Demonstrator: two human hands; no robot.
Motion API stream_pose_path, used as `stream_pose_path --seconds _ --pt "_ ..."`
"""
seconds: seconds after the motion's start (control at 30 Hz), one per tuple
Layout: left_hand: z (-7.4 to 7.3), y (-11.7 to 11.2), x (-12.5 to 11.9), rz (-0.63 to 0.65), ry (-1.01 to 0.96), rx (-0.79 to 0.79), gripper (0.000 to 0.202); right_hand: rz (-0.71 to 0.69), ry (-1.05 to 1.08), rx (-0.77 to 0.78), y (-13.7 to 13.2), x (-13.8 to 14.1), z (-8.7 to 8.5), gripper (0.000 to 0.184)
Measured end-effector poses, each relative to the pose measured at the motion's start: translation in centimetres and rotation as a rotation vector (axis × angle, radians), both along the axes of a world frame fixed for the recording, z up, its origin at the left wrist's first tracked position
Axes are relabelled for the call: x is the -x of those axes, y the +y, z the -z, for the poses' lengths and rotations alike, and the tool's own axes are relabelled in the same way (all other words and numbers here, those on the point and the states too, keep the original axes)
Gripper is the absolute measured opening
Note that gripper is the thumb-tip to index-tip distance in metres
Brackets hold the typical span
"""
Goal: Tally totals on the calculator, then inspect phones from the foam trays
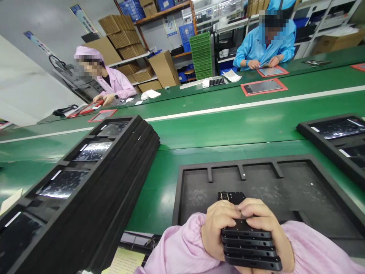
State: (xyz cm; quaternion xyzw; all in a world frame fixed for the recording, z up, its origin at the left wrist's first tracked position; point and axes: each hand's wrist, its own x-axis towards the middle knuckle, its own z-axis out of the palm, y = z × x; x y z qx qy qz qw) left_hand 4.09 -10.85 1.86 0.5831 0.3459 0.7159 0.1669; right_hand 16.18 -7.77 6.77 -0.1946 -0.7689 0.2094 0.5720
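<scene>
Both my hands are wrapped round a stack of several black phone housings [251, 249], their edges facing me. From the left side my left hand [218, 226] grips the stack, and my right hand [270, 228] closes on it from the right; the fingertips meet over the top. Beyond my fingers shows a black phone back [234, 196] with a camera area at its corner. I cannot tell whether it belongs to the stack. Under and behind my hands lies a black foam tray [196, 173] with divider ribs and pale smudges on its floor.
At left rises a tall pile of black foam trays [125, 167], screens in the top one. Another tray with screens [303, 129] sits at right. Across the green bench [228, 133], one person in pink [122, 85] and another in blue [248, 49] handle parts near red-edged mats [281, 84].
</scene>
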Motion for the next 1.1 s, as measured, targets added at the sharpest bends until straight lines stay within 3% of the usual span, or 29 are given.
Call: stream_pose_path --seconds 0.2,0.37,0.5,1.1 --pt "-0.6 0.5 0.8 0.04 0.037 -0.026 0.024 -0.019 0.01 0.093 -0.3 -0.1 0.5 0.044" --pt "-2.1 1.3 1.8 0.17 0.107 -0.002 0.057 -0.031 0.023 0.183 -0.1 -0.1 0.9 0.052" --pt "-2.8 1.8 2.3 0.183 0.133 0.013 0.068 -0.044 0.023 0.203 0.1 0.1 0.9 0.05" --pt "-1.4 1.6 2.3 0.255 0.024 0.101 0.074 -0.029 -0.003 0.242 0.3 0.2 0.6 0.051"
